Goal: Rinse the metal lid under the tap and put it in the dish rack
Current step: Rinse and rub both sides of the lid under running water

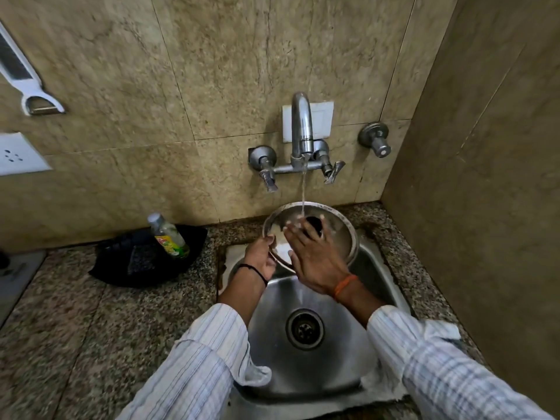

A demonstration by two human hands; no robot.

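Beige marbled wall tiles back a speckled granite surface (75,322) with a round stainless steel sink (303,368) sunk into it. Above the sink, a chrome wall tap (302,125) runs a thin stream of water (303,189) down onto a round metal lid (345,234), which is held tilted over the far end of the sink, its hollow side facing the person.

At the lid's near-left rim, the left hand (260,256) grips the edge, its fingers (270,238) curled and pinching the rim. Just to the right of them, the right hand (312,259) lies flat against the lid's inner face, its fingers (295,230) spread and their tips reaching the spot where the water lands. A black thread circles the left wrist and an orange one the right; both arms wear pale striped sleeves.

Well to the left of the left fingers, a clear plastic bottle of green liquid (168,234) leans in a black tray (121,268) on the surface
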